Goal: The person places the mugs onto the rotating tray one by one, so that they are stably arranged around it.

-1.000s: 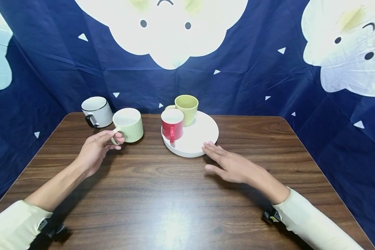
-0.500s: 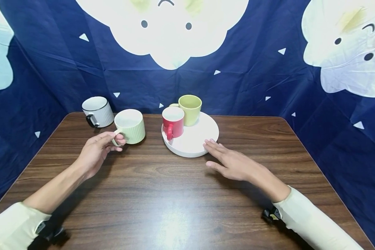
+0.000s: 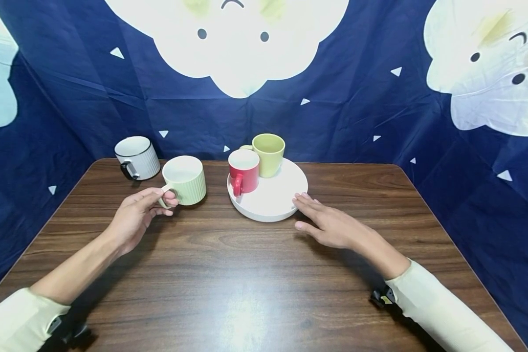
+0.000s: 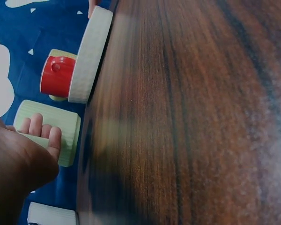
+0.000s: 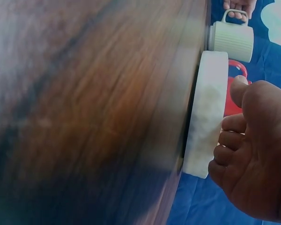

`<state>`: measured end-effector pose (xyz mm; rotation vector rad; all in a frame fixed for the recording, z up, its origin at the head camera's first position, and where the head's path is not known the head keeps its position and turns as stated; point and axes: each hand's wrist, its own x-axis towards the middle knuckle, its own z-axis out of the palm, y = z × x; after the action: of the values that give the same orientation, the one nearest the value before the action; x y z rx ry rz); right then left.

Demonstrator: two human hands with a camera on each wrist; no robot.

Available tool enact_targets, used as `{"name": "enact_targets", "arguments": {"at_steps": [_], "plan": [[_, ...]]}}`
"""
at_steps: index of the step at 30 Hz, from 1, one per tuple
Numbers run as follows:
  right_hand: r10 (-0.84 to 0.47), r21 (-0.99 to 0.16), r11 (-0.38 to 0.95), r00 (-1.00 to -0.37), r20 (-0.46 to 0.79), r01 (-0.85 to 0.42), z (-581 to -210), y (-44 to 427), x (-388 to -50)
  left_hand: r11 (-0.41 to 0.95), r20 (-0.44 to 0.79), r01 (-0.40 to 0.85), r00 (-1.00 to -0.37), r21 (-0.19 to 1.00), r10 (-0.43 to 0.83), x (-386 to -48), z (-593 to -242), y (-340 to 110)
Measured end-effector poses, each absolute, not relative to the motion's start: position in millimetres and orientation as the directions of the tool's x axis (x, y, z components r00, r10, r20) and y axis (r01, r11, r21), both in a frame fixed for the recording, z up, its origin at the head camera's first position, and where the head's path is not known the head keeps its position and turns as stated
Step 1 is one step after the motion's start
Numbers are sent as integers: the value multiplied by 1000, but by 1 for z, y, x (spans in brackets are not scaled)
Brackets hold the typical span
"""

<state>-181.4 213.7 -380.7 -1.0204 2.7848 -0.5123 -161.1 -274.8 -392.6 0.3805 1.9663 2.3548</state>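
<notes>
My left hand point(image 3: 134, 217) pinches the handle of a pale green ribbed mug point(image 3: 186, 182), which stands upright on the table left of the tray. In the left wrist view, fingers of the left hand point(image 4: 25, 152) curl at the handle of that mug point(image 4: 65, 124). A round white tray point(image 3: 270, 201) bears a red mug point(image 3: 245, 177) and, behind it, a yellow-green mug point(image 3: 269, 155). My right hand point(image 3: 334, 226), fingers extended, is at the tray's right front rim. In the right wrist view the right hand point(image 5: 257, 150) is beside the tray point(image 5: 208, 112), holding nothing.
A white ribbed mug point(image 3: 138, 159) with a black rim and black handle stands at the table's back left, close to the green mug. Blue cloth point(image 3: 347, 127) with white cloud shapes hangs behind the wooden table point(image 3: 229, 274).
The pale green mug, with my left hand on its handle, has shifted slightly right and nearer. The yellow-green mug has moved right; the red mug's handle has turned left. My right hand has shifted slightly right.
</notes>
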Motion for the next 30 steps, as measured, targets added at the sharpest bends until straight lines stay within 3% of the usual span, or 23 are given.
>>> {"name": "enact_targets", "arguments": {"at_steps": [19, 30], "plan": [[-711, -301, 666, -703, 21, -682, -383, 192, -164, -224, 206, 154, -950, 962, 234, -158, -391, -274], [-704, -336, 662, -709, 29, -670, -381, 190, -161, -235, 223, 164, -942, 958, 250, -157, -387, -273]]}}
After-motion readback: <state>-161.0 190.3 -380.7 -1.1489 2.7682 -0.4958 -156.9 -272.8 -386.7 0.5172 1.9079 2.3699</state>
